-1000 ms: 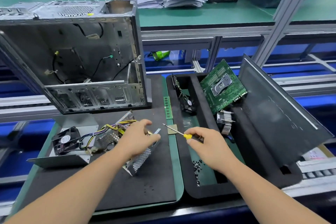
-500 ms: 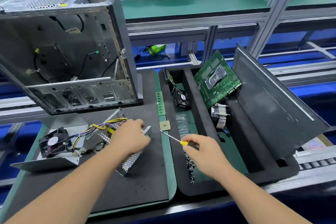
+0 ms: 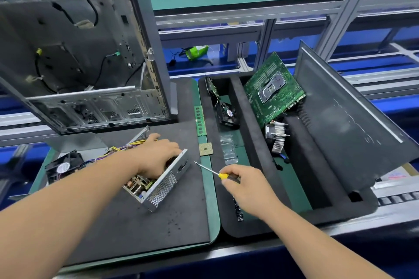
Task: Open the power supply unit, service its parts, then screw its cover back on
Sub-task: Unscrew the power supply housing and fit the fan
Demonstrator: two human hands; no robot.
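While your right hand point(image 3: 246, 186) pinches the screwdriver point(image 3: 216, 173) at lower centre, bring its tip squarely to the open power supply unit point(image 3: 158, 184) just left — your left hand point(image 3: 158, 157) rests inside, grip unclear.

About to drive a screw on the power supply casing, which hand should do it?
Probably the right hand: it already grips the screwdriver, tip pointing at the power supply unit beside it. The left hand rests inside the open unit, steadying it.
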